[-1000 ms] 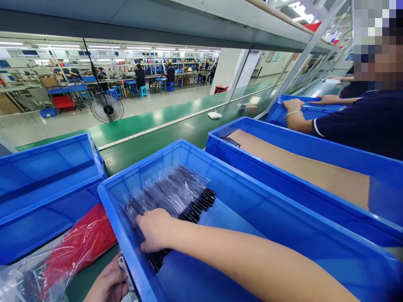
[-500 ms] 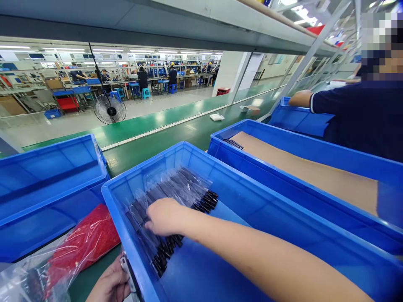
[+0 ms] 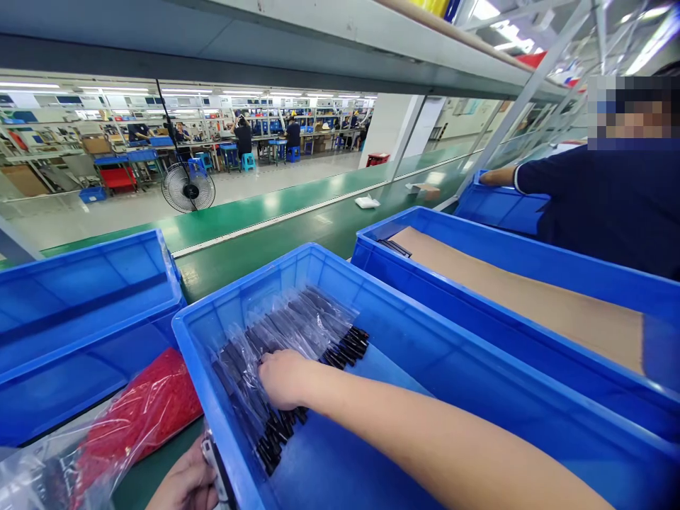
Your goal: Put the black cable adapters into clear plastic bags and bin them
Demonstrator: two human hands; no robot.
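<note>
My right hand (image 3: 284,379) reaches into a blue bin (image 3: 366,425), fingers curled down among a row of thin black parts in clear plastic sleeves (image 3: 302,319). Whatever its fingertips grip is hidden beneath the hand. Black ends of the sleeved parts (image 3: 348,347) point toward the bin's bare floor. Outside the bin's near left wall, my left hand (image 3: 185,478) is closed around a flat, dark thing with a silver edge (image 3: 217,464); its kind cannot be made out. A clear bag of small red pieces (image 3: 143,404) lies beside that hand.
Another blue bin (image 3: 79,312) stands at left. To the right, a blue bin (image 3: 531,262) holds brown cardboard (image 3: 510,297) and some black parts. A co-worker's arm (image 3: 536,177) reaches into a farther bin. Behind runs a green conveyor (image 3: 276,241); a shelf (image 3: 265,42) hangs overhead.
My right hand has shifted slightly right and down along the sleeved parts, its fingers now tucked out of sight. My left hand stays put. The co-worker's arm has moved a little left.
</note>
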